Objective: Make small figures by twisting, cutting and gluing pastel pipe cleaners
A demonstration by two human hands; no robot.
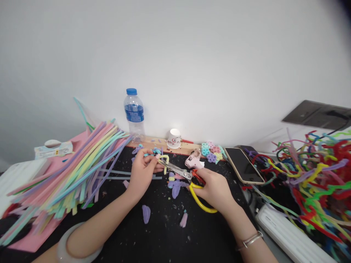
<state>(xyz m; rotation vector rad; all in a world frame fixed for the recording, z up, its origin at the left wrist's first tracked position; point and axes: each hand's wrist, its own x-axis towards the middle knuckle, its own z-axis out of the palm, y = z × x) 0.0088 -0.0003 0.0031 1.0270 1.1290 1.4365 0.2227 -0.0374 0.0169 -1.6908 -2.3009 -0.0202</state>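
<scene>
Plain pale wall [214,73] rises behind a black, scrap-speckled surface [120,233]. Left hand [142,171]: grip closed to a pinch, thumb against fingers, with a bent pale-yellow fuzzy craft stem [167,159] held at its near end. From the pinch, the stem arches out to the right and its free end turns down towards the surface. Right hand [216,188]: grip closed around the handles of metal-bladed scissors with red and yellow loops [201,204]. The long axis of the scissors runs from the right grip leftward and slightly away from the wearer, tips at the left fingertips. Stem lies beyond the right grip, at the blade end, and crosses the line of the blades; the left hand is by far the nearer. Whether the blades touch the stem, or how far they stand apart, cannot be determined. Purple fuzzy flower-like piece [175,188] lies below the blades, between the two hands
</scene>
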